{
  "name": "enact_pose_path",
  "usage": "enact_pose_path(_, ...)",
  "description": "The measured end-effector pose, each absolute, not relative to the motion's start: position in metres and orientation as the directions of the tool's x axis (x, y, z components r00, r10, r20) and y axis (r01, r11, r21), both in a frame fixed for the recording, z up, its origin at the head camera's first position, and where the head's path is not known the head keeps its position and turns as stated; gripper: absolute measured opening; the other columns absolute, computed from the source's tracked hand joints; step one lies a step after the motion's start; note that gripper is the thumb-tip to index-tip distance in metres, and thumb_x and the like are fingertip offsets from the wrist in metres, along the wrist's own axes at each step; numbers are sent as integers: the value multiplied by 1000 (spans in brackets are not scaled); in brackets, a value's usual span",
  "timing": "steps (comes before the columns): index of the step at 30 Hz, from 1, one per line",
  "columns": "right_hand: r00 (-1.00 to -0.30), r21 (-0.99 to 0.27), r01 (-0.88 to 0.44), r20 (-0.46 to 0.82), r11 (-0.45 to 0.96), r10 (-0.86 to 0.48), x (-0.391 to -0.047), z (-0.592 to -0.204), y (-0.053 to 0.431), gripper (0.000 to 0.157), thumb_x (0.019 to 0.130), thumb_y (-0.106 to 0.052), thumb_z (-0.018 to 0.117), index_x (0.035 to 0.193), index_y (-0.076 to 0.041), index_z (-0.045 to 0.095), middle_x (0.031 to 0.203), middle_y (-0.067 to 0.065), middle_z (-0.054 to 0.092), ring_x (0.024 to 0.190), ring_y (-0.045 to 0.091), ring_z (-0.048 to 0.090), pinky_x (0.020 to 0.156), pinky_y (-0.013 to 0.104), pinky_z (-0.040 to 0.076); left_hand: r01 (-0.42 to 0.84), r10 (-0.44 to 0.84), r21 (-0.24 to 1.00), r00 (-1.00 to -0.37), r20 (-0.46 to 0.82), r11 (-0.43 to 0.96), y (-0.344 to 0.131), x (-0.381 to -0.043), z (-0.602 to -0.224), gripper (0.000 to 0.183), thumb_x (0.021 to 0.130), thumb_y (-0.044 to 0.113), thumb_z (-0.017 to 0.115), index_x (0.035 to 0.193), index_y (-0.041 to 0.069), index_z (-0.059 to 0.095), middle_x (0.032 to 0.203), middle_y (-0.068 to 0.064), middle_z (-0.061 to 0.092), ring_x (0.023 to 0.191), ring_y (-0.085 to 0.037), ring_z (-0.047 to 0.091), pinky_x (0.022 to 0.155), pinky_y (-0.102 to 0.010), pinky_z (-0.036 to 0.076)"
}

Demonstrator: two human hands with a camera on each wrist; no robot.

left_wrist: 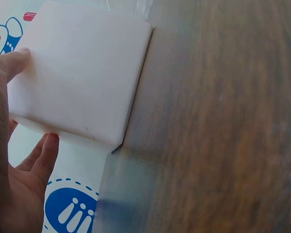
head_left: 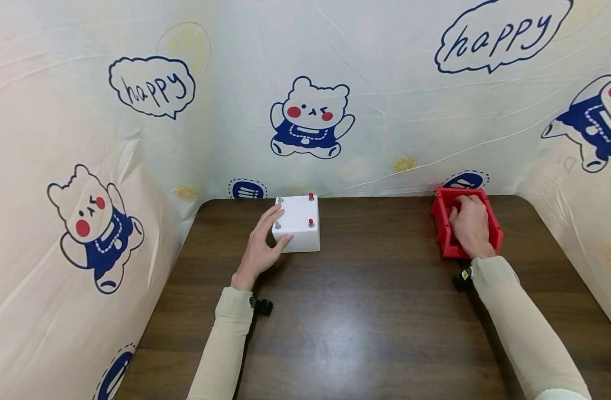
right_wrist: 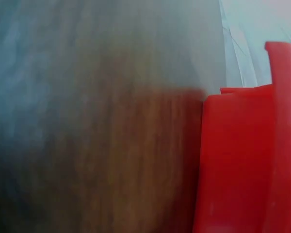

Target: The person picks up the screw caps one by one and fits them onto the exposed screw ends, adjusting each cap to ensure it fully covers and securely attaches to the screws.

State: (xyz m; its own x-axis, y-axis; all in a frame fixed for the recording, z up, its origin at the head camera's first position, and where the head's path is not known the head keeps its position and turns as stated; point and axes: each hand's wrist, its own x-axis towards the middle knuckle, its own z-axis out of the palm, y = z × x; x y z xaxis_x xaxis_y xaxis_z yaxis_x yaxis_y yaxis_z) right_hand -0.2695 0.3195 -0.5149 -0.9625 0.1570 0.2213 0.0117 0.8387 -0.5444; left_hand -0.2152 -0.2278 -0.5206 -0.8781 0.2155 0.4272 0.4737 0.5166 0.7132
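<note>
A white box (head_left: pixel 295 216) stands near the table's far edge. Short posts rise from its top corners, grey on the left and red on the right. My left hand (head_left: pixel 259 244) holds the box by its left side. In the left wrist view the thumb lies on the box's plain face (left_wrist: pixel 82 73), with fingertips (left_wrist: pixel 51 141) at its adjoining side. Over to the right, my right hand (head_left: pixel 470 225) reaches down into a red bin (head_left: pixel 442 222). Its fingers bend down inside, and I cannot tell what they hold. The right wrist view shows only the bin's outer wall (right_wrist: pixel 237 165).
Brown wood-grain table (head_left: pixel 365 300) stretches between the two arms. A pale printed cloth (head_left: pixel 225 139) with bears and "happy" bubbles hangs behind the table and along both sides. Each wrist carries a small black camera (head_left: pixel 263 306).
</note>
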Motion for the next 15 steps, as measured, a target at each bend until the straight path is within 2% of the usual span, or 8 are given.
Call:
enact_pose_path(8,-968,-484,13,212,875,132,-271,-516,318,36,103,-3,47,131,16,59,130,37,54,119,53,52,108,73,45,470,212,715,-880,425,517,-228,-216,-522,64,100,25,77,158,30,51,170,13,37,157,-14,36,127,-51,36)
enact_pose_path(15,-976,-444,44,173,895,133,-271,-517,320,33,103,-3,45,124,17,60,125,38,53,110,55,55,102,74,49,469,215,716,-881,421,517,-228,-216,-523,64,100,26,78,158,30,51,171,10,37,157,-19,37,126,-55,37)
